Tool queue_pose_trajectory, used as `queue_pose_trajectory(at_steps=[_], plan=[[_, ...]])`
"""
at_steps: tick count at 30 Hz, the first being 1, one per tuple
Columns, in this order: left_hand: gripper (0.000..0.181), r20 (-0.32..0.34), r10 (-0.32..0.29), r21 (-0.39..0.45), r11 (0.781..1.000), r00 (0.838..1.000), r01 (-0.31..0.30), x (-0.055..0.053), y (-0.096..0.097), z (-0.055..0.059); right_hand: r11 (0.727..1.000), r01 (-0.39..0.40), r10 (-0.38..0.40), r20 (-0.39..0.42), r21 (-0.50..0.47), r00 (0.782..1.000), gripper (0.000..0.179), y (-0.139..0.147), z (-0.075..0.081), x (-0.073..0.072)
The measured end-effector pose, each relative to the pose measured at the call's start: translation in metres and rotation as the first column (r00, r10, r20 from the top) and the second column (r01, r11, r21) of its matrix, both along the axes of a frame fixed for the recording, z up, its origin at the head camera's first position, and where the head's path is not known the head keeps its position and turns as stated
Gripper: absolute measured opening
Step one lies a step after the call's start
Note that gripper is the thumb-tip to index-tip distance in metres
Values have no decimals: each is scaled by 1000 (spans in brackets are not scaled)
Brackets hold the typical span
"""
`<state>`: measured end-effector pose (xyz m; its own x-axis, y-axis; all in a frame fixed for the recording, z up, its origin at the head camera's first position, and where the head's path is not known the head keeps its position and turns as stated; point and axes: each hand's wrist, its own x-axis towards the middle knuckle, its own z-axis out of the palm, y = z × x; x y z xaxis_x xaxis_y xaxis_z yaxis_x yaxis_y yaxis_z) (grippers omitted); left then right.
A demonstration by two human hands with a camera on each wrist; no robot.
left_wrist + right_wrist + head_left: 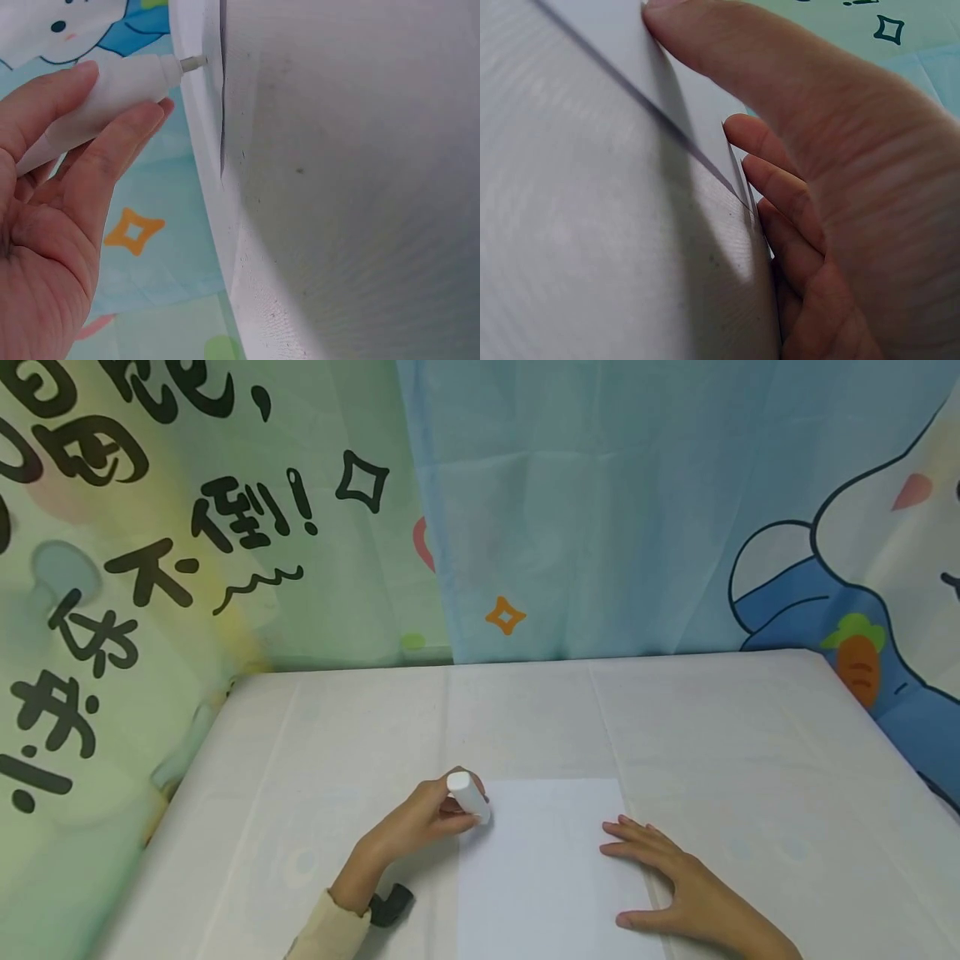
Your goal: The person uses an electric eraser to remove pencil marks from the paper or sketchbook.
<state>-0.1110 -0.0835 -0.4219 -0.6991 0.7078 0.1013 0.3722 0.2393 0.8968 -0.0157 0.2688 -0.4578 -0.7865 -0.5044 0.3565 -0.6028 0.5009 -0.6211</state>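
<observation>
My left hand [420, 818] grips a white squeeze bottle [468, 795] at the upper left edge of a white sheet of paper [551, 877]. In the left wrist view the bottle [112, 94] lies between thumb and fingers, its narrow grey tip pointing at the paper's edge. My right hand [682, 881] is spread at the sheet's right side, fingertips and thumb resting on it. Seen from the right wrist, the thumb and fingers are extended along the paper [697, 97], with the palm beside its edge.
A white cloth covers the table [352, 735], which ends at the back against a blue and green printed curtain [600, 527]. A black wrist device [392, 906] sits under my left wrist, beside a beige sleeve [330, 931].
</observation>
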Motion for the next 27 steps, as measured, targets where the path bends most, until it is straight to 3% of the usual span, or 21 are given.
queue_pose_trajectory(at_steps=[17,24,27], plan=[[26,8,35,-14,999,999,-35,0,0,1,1000,8,-8,-2,9,1000,69,0,0,0],[26,58,30,-32,999,998,-29,2,0,2,1000,9,-9,15,5,1000,69,0,0,1],[26,51,25,-30,999,998,-24,3,1,2,1000,9,-9,15,7,1000,68,0,0,1]])
